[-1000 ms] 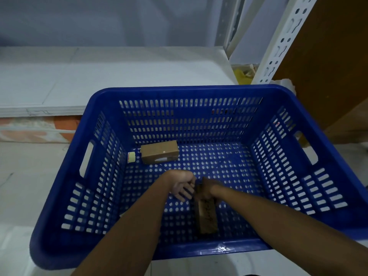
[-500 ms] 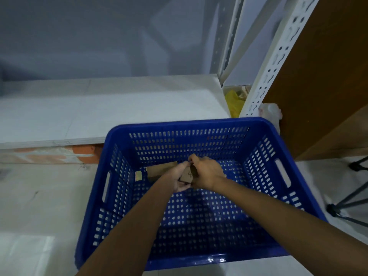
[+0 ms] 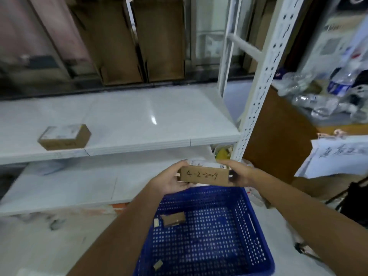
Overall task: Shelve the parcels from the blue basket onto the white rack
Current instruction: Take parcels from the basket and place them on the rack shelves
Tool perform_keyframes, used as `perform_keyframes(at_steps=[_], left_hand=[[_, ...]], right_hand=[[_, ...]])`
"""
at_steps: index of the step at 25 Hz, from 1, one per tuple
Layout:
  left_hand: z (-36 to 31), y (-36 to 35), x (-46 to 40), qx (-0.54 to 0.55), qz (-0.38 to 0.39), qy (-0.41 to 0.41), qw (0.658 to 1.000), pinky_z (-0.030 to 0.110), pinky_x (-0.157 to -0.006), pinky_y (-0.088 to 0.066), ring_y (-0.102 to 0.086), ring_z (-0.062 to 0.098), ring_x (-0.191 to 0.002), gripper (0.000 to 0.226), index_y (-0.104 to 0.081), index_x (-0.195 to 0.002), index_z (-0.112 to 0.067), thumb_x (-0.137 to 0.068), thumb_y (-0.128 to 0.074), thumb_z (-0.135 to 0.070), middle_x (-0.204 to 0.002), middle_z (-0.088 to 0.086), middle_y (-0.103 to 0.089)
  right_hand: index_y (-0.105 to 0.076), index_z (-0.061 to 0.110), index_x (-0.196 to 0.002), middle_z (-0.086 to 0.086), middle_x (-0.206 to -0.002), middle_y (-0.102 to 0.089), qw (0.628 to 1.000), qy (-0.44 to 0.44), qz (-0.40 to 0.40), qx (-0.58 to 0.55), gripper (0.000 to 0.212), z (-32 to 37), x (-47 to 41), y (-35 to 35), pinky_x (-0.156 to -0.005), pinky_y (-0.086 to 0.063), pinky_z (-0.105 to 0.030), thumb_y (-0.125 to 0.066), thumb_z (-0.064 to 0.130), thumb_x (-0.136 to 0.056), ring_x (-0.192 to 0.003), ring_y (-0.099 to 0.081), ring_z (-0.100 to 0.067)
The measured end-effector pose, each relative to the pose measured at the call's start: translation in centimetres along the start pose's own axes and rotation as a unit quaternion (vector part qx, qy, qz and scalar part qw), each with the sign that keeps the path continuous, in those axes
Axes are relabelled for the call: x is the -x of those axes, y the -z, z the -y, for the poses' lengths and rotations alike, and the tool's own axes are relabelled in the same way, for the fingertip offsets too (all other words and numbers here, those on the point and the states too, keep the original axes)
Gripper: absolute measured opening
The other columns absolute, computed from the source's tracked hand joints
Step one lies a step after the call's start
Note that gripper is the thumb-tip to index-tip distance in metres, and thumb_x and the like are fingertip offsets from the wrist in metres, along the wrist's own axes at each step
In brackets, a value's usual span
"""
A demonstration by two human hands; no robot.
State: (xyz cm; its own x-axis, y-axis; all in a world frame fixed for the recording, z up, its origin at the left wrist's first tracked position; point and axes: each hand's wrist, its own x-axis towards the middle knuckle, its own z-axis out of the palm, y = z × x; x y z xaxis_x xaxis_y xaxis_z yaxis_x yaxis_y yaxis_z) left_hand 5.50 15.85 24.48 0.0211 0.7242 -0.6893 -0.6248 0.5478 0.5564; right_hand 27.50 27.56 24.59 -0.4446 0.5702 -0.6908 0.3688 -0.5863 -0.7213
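A small brown cardboard parcel (image 3: 205, 175) marked "4-2-2009" is held level above the far rim of the blue basket (image 3: 256, 232). My left hand (image 3: 171, 180) grips its left end and my right hand (image 3: 239, 173) grips its right end. Inside the basket lies another small brown parcel (image 3: 173, 219) with two little scraps near it. The white rack (image 3: 139, 120) stands just beyond, with one brown parcel (image 3: 64, 137) resting on the left of its upper shelf. A lower white shelf (image 3: 69, 184) sits beneath.
A white perforated rack post (image 3: 256, 92) rises right of the shelves. Behind it is a brown cabinet (image 3: 278, 136) topped with plastic bottles and a handwritten paper sheet (image 3: 338, 154). Flattened cardboard boxes (image 3: 135, 40) lean against the back wall. A dark tripod leg (image 3: 354, 194) stands at the right.
Both hands lifted the parcel out of the basket and turned it level, facing its written side to me. My view tilted up from the basket floor toward the rack shelves.
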Motion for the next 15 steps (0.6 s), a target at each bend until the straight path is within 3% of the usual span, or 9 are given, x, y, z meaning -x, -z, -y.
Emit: perform_keyframes(at_steps=[3, 7, 11, 15], left_hand=[[-8.8, -6.9, 9.4, -0.044, 0.038, -0.003, 0.998, 0.039, -0.069, -0.060, -0.067, 0.043, -0.095, 0.051, -0.047, -0.106, -0.009, -0.069, -0.080, -0.022, -0.122, 0.025, -0.050], [-18.8, -14.9, 20.4, -0.098, 0.037, -0.039, 0.994, 0.042, -0.069, -0.060, -0.068, 0.042, -0.094, 0.047, -0.045, -0.113, -0.007, -0.080, -0.071, -0.029, -0.118, 0.024, -0.055], [-26.3, -20.8, 30.6, -0.115, 0.051, -0.123, 0.984, 0.046, -0.075, -0.060, -0.065, 0.035, -0.099, 0.030, -0.054, -0.104, -0.010, -0.083, -0.068, -0.027, -0.108, 0.015, -0.059], [-30.2, -23.6, 37.4, -0.112, 0.030, -0.193, 0.974, 0.044, -0.072, -0.060, -0.062, 0.031, -0.105, 0.043, -0.052, -0.115, -0.010, -0.080, -0.071, -0.026, -0.121, 0.016, -0.057]], right_hand=[[-0.056, 0.018, -0.102, -0.015, -0.101, -0.061, 0.998, 0.063, 0.020, -0.016, 0.026, 10.2, 9.2, 0.4, -0.070, -0.056, -0.033, -0.063, 0.040, -0.089, -0.093, -0.061, -0.026], [-0.063, 0.022, -0.089, -0.008, -0.082, -0.069, 0.990, 0.136, 0.021, -0.017, 0.019, 22.5, 20.4, 0.1, -0.067, -0.056, -0.028, -0.065, 0.041, -0.088, -0.077, -0.067, -0.019], [-0.066, 0.020, -0.100, -0.012, -0.090, -0.068, 0.979, 0.197, 0.042, -0.039, 0.024, 32.2, 29.7, -1.3, -0.072, -0.055, -0.032, -0.063, 0.041, -0.089, -0.084, -0.064, -0.023], [-0.045, 0.014, -0.110, -0.018, -0.098, -0.062, 0.965, 0.240, 0.078, -0.076, 0.041, 37.2, 35.0, -3.3, -0.068, -0.056, -0.035, -0.065, 0.038, -0.086, -0.087, -0.062, -0.029]])
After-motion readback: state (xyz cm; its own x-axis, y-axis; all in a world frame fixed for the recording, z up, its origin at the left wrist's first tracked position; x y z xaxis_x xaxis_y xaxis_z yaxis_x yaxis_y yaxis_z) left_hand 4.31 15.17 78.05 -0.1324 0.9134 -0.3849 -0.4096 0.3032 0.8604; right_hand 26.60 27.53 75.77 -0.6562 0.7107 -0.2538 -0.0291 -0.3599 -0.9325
